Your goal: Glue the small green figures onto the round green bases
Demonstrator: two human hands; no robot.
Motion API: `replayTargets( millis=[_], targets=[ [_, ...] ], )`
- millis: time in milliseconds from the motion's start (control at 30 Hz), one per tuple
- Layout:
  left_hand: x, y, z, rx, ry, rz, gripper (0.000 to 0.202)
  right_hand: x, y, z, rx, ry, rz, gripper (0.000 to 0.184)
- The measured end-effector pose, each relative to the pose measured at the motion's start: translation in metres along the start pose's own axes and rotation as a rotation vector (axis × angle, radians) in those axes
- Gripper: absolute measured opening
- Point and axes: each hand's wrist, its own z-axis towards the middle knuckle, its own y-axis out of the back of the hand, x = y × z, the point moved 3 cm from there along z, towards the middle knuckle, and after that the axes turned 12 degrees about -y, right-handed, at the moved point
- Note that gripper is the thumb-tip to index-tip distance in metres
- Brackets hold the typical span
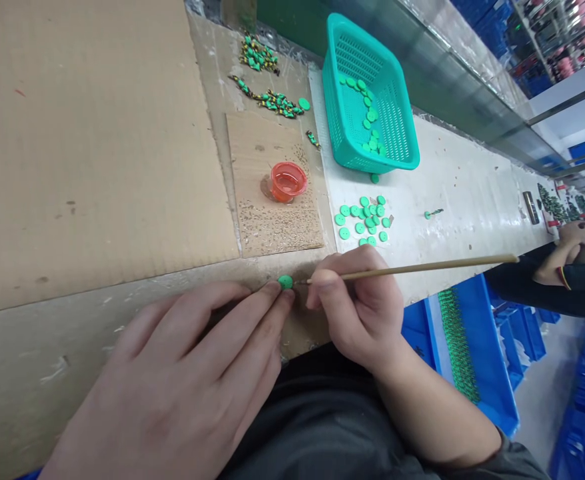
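My left hand (187,380) lies on the bench with its fingertips pinching a small green disc (285,282) against the surface. In my right hand (355,307) a thin wooden-handled brush (417,268) is gripped, its tip touching the disc's right edge. Its handle runs off to the right. A loose group of several green discs (363,219) lies just beyond my right hand on the white strip. A small orange cup (288,181) of liquid stands on a cardboard pad behind the disc.
A teal basket (397,100) with more green discs stands at the back. Painted green-and-yellow pieces (272,101) lie in rows behind the cup. One green piece on a stick (433,213) lies to the right. Another person's hands (580,241) work far right. Blue crates (477,347) sit below.
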Motion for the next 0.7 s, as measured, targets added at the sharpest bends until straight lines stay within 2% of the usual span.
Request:
replayTargets(
  millis=[133,267,433,533,700],
  targets=[
    [-0.005,0.0,0.007,0.063,-0.151,0.211,0.06,-0.002,0.006,-0.005,-0.101,-0.051,0.089,0.015],
    [-0.01,0.002,0.021,0.058,-0.212,0.281,0.047,0.001,0.007,-0.005,-0.105,-0.067,0.096,0.015],
    [-0.015,0.005,0.033,0.068,-0.234,0.351,0.042,0.002,0.009,-0.006,-0.029,-0.041,0.122,0.019],
    [-0.017,0.009,0.037,0.079,-0.273,0.333,0.035,0.001,0.013,-0.01,0.012,-0.009,0.006,0.02],
    [-0.017,0.014,0.039,0.082,-0.279,0.28,0.03,0.001,0.015,-0.022,0.118,0.151,-0.195,0.021]
  ],
)
